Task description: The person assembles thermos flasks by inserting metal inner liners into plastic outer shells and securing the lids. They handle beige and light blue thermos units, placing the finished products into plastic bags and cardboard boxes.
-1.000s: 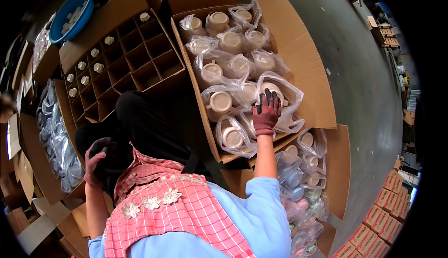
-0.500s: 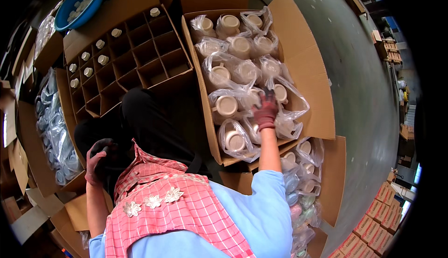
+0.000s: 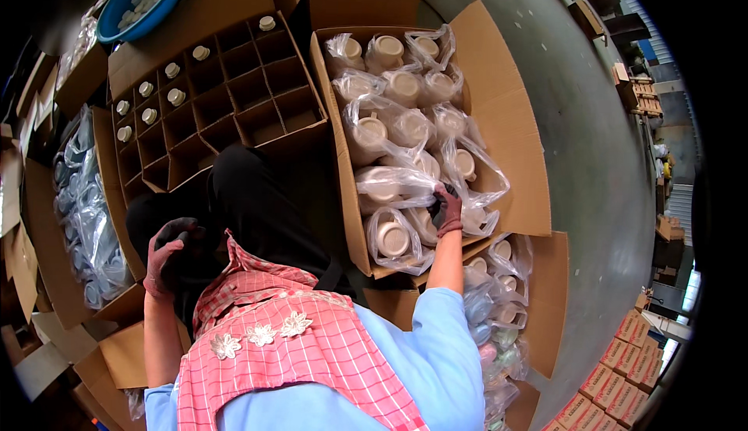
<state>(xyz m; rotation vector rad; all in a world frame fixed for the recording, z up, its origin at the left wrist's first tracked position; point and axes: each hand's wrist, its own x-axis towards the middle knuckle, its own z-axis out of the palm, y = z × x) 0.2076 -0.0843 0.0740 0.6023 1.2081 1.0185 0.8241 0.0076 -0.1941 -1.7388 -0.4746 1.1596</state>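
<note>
My right hand [image 3: 447,211], in a red glove with dark fingers, is closed on a clear plastic bag [image 3: 409,177] in the large cardboard box [image 3: 350,220]. The bag's film stretches taut from my fingers leftward over a beige plastic jug [image 3: 382,191]. Several more bagged beige jugs, round bases up, stand in rows around it, such as the jug [image 3: 393,238] in the near corner. Over my lap, my left hand [image 3: 165,256], gloved alike, is loosely curled with its thumb apart from the fingers. Nothing shows in it, though its dark fingertips blend into the black trousers.
A divided carton [image 3: 261,107] at left holds several white-capped bottles [image 3: 176,97]. Behind it is a blue basin [image 3: 156,14] of white caps. Bagged bluish items [image 3: 93,228] fill a carton at far left. Another open carton [image 3: 549,306] of bagged pieces is at near right.
My right hand has come nearer and now pulls the plastic film tight across a jug. The left hand stays over my lap. The view has shifted slightly.
</note>
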